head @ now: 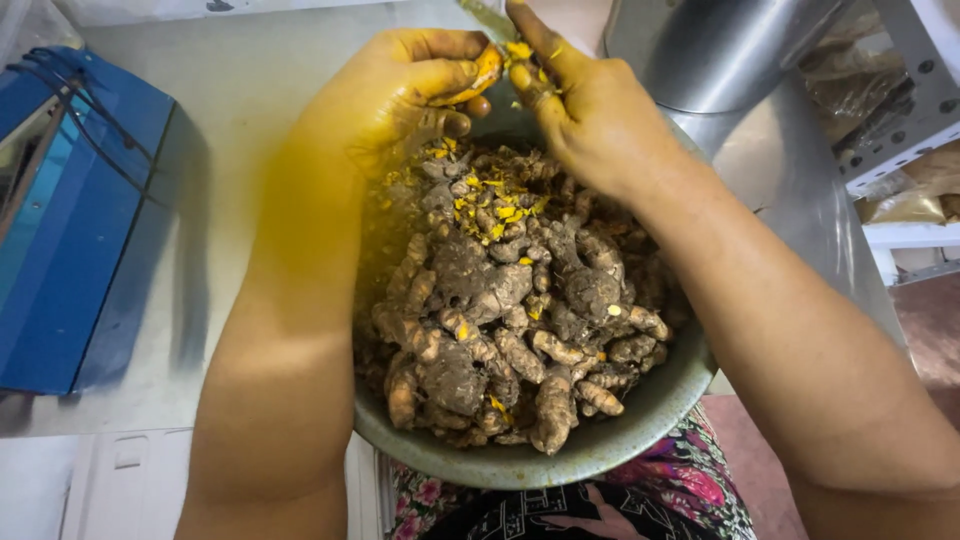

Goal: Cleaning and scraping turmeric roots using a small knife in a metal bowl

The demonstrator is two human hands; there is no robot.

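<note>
Right now both hands work over a big grey metal bowl that sits on the person's lap, on a flowered cloth. The bowl is full of muddy turmeric roots. The left hand is curled shut around one turmeric piece, bright orange where the skin is off. The right hand is closed on a thin blade, held just beside that piece, thumb up (most of the blade runs out of view). Yellow peelings lie on top of the pile.

To do this well, I think the blade should scrape lightly and away from the fingers, with the piece kept over the bowl so the bits fall in.

A blue case lies at the left on a pale table. At the right, clear bags of brown stuff sit on a white shelf. No labels show.
</note>
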